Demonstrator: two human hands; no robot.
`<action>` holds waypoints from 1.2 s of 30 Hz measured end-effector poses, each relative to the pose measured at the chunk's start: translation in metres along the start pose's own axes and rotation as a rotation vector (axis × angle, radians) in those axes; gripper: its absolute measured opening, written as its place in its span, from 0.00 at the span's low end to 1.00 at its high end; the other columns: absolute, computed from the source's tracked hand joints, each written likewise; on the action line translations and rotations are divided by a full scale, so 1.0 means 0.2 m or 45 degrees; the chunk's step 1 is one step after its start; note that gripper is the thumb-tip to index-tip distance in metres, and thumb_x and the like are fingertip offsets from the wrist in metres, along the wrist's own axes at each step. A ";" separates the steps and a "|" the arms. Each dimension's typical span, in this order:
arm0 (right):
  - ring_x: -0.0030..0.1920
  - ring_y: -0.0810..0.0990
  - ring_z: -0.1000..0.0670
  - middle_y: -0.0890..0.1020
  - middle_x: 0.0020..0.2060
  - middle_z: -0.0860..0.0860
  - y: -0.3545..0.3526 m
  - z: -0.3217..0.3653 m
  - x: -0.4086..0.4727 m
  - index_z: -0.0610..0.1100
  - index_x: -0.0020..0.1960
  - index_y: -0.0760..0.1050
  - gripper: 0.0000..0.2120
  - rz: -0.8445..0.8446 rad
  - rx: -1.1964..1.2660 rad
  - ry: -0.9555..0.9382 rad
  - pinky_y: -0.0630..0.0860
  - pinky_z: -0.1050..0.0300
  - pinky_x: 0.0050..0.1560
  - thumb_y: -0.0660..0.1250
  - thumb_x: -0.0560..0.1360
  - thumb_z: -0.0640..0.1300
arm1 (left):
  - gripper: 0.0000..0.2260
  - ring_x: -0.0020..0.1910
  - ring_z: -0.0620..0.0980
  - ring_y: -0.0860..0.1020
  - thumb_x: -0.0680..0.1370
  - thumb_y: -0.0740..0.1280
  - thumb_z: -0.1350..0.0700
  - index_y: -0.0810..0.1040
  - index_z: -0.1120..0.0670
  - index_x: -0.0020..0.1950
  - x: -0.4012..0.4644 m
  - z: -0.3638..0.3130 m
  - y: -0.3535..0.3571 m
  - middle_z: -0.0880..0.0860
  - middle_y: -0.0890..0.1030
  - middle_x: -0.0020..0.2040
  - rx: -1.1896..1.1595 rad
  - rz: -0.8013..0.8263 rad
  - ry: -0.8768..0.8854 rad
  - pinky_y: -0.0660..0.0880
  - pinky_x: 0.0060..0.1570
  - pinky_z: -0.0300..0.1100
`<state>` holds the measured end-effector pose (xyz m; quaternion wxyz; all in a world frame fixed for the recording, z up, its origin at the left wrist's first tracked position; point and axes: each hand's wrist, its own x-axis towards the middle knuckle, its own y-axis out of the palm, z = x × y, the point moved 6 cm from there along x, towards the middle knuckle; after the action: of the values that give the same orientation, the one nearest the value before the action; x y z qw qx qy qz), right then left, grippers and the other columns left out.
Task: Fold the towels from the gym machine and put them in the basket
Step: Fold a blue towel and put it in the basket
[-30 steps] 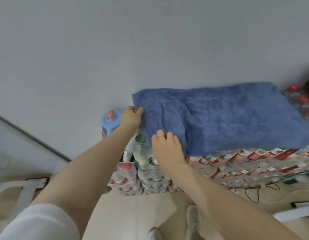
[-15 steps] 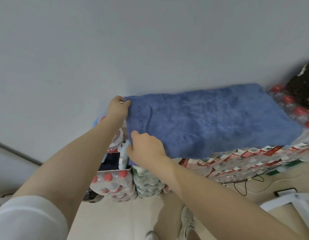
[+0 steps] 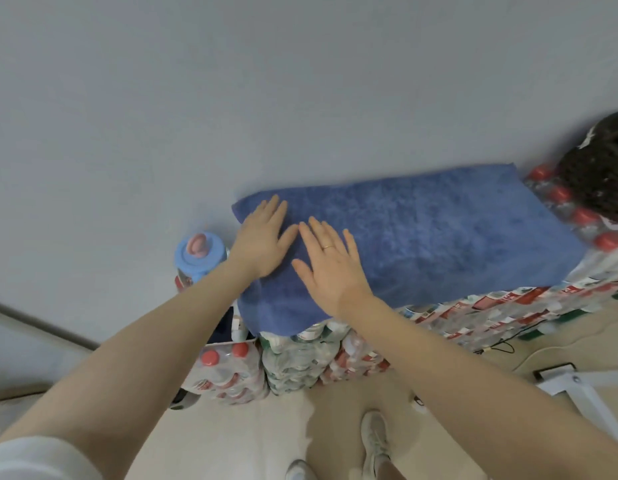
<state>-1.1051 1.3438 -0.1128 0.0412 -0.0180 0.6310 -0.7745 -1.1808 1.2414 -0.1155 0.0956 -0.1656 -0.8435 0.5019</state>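
A blue towel [image 3: 422, 237] lies spread flat on top of stacked packs of bottled water, against the grey wall. My left hand [image 3: 262, 240] presses flat on the towel's left end, fingers straight. Beside it, my right hand [image 3: 330, 263] also lies flat on the towel, palm down, with a ring on one finger. A dark woven basket [image 3: 602, 171] shows partly at the right edge, on the bottle packs.
Stacked shrink-wrapped bottle packs [image 3: 335, 362] with red caps stand under the towel. A large bottle with a blue cap [image 3: 198, 254] stands left of the stack. White metal frame legs [image 3: 577, 386] and a black cable lie on the beige floor at right. My shoes [image 3: 375, 441] are below.
Both hands gripped the towel's left edge before; they have let go and now lie flat on the towel's left end.
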 end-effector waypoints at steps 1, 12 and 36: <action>0.76 0.46 0.52 0.48 0.77 0.51 0.02 -0.09 -0.01 0.48 0.76 0.45 0.28 0.042 -0.059 0.032 0.37 0.47 0.73 0.46 0.80 0.57 | 0.29 0.76 0.54 0.47 0.81 0.51 0.44 0.51 0.59 0.75 -0.02 -0.02 0.05 0.57 0.49 0.77 0.105 0.083 -0.009 0.44 0.73 0.45; 0.76 0.45 0.51 0.45 0.76 0.52 -0.11 -1.09 -0.33 0.52 0.76 0.45 0.27 0.116 0.018 0.721 0.35 0.38 0.71 0.42 0.80 0.59 | 0.31 0.76 0.53 0.45 0.79 0.49 0.42 0.48 0.59 0.76 -0.04 -0.18 0.07 0.54 0.47 0.77 0.512 0.141 -0.407 0.49 0.73 0.52; 0.62 0.75 0.43 0.77 0.61 0.44 -0.01 -1.98 -0.72 0.41 0.47 0.72 0.06 -0.257 2.621 1.541 0.72 0.50 0.61 0.60 0.79 0.43 | 0.28 0.76 0.51 0.45 0.81 0.49 0.44 0.44 0.52 0.76 0.11 -1.38 0.89 0.53 0.45 0.77 0.717 0.234 0.299 0.44 0.74 0.45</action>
<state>-0.9926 1.7432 -0.1887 -0.3281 0.3412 -0.3720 -0.7985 -1.0775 1.5529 -0.1391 0.1886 -0.2651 -0.6361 0.6997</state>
